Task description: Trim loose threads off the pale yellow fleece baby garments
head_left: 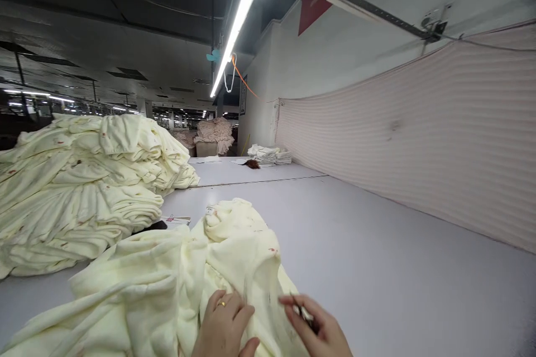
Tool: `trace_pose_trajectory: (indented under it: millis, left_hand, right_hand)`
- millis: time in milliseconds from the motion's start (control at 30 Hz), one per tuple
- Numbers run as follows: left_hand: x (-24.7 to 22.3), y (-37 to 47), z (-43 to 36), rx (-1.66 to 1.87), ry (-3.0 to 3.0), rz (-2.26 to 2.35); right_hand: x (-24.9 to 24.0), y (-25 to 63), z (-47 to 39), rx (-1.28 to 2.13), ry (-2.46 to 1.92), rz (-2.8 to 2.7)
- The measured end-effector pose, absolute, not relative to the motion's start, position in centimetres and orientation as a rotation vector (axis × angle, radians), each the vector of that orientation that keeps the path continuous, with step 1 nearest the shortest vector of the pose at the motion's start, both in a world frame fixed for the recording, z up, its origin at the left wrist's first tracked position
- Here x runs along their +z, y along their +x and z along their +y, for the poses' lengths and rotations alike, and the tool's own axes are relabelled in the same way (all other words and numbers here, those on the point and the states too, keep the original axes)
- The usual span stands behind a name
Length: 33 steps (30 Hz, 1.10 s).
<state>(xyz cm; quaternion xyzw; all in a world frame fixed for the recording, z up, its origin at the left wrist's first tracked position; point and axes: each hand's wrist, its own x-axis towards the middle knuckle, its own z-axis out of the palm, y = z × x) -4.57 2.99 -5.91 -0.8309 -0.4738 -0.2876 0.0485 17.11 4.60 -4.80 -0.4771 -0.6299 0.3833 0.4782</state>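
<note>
Your left hand (224,326) pinches the cream garment (176,268); your right hand (318,332), just right, grips small snips (302,310) pointing left toward it.

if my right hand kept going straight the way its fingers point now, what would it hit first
Probably the pale yellow garment: the right hand points left toward the fold pinched by the left hand. Depth is unclear.

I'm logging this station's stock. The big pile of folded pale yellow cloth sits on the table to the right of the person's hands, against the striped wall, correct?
Not quite. The head view shows the pile of folded pale yellow cloth on the table to the left of the hands, away from the striped wall, which runs along the right.
</note>
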Motion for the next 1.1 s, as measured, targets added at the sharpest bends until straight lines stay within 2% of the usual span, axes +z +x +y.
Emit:
trace_pose_trajectory:
  millis: [100, 233, 400, 567, 900, 1033, 1100]
  left_hand:
    - [-6.8, -4.4, 3.4, -0.859, -2.550, -1.507]
    - [-5.3, -3.8, 3.6, -0.813, -2.490, -1.566]
    - [0.0, -2.5, 5.3, -0.969, -2.354, -1.460]
    - [5.2, -2.0, 6.9, -1.327, -2.873, -1.597]
    - [3.6, -2.1, 4.8, -1.916, -2.966, -2.132]
    - [3.6, -2.0, 4.5, -2.028, -2.968, -2.170]
    - [3.7, -2.0, 4.5, -2.033, -2.999, -2.161]
  right_hand:
    - [-3.6, 17.7, 8.9, 0.809, -1.209, -1.393]
    - [-3.5, 16.4, 12.5, 0.879, -1.075, -1.429]
    - [-2.4, 15.2, 10.4, 1.003, -0.928, -1.474]
    - [0.3, 16.4, 7.7, 1.060, -0.873, -1.562]
    - [1.6, 17.8, 4.8, 0.430, -1.107, -1.944]
    - [1.5, 18.1, 4.2, 0.168, -1.086, -2.039]
    - [1.9, 18.0, 4.2, 0.185, -1.074, -2.093]
